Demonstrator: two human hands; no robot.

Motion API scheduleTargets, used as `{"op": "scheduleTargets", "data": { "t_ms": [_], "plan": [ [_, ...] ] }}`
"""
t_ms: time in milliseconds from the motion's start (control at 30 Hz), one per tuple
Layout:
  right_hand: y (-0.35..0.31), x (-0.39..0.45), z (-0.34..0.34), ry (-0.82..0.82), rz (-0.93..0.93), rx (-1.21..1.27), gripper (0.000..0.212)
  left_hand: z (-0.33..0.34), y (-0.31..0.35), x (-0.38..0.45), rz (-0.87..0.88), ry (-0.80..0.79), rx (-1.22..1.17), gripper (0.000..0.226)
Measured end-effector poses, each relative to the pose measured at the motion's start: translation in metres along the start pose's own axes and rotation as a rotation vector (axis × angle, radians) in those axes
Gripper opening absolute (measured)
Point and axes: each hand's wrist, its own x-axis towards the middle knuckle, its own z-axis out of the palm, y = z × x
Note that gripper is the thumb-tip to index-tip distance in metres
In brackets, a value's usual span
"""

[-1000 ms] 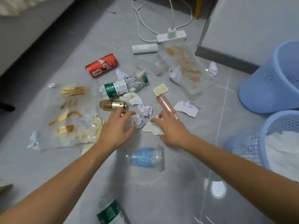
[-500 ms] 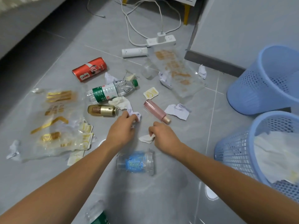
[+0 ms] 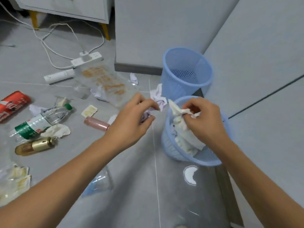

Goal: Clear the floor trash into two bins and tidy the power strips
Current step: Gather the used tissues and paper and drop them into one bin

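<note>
Trash lies over the grey tiled floor, mostly at the left side of the view. The right hand is above the near blue bin, and its fingers are curled and pinch a crumpled white tissue over the bin's opening; inside this bin more white paper is already lying. The left hand is just left of the same bin, above the floor, and its fingers are curled around a crumpled paper with purple print. Behind the near bin stands the far blue bin, upright, close to the grey wall, and I see nothing in it. On the floor at the left lie a red can, a clear bottle with green label, a gold bottle and a pink tube, all on their sides. A used tissue rests against the clear bottle. Farther back, a white power strip lies with a plug in it and white cables running away from it, and a clear wrapper with orange print touches its near end. A white tube lies just left of this wrapper. A clear plastic cup with blue print is partly hidden under the left forearm.
</note>
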Motion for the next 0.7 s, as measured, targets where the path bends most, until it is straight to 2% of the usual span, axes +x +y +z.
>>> {"op": "scheduleTargets", "data": {
  "t_ms": [100, 167, 233, 300, 367, 467, 567, 633, 700],
  "plan": [
    [0.041, -0.007, -0.044, 0.102, 0.118, -0.100, 0.017, 0.043, 0.046, 0.028, 0.129, -0.069, -0.028, 0.025],
    [0.060, -0.012, -0.060, 0.108, 0.193, -0.128, 0.019, 0.071, 0.065, 0.041, 0.141, -0.120, 0.000, 0.027],
    [0.074, -0.017, -0.068, 0.034, 0.273, -0.140, 0.021, 0.095, 0.076, 0.049, 0.100, -0.225, 0.043, 0.033],
    [0.082, -0.023, -0.073, -0.113, 0.354, -0.146, 0.029, 0.109, 0.081, 0.053, 0.045, -0.358, 0.169, 0.048],
    [0.084, -0.030, -0.078, -0.199, 0.390, -0.214, 0.039, 0.113, 0.081, 0.052, 0.028, -0.394, 0.327, 0.063],
    [0.068, -0.035, -0.081, -0.077, 0.268, -0.319, 0.032, 0.099, 0.075, 0.036, 0.056, -0.255, 0.403, 0.061],
    [0.027, -0.027, -0.063, 0.031, 0.094, -0.210, 0.025, 0.071, 0.054, 0.010, 0.097, -0.065, 0.387, 0.036],
    [-0.007, -0.015, -0.036, 0.026, -0.034, -0.082, 0.021, 0.049, 0.029, -0.008, 0.042, 0.009, 0.393, 0.027],
    [-0.039, -0.004, 0.004, -0.054, -0.149, 0.003, 0.016, 0.024, -0.003, -0.029, -0.044, 0.056, 0.409, 0.024]
  ]
}}
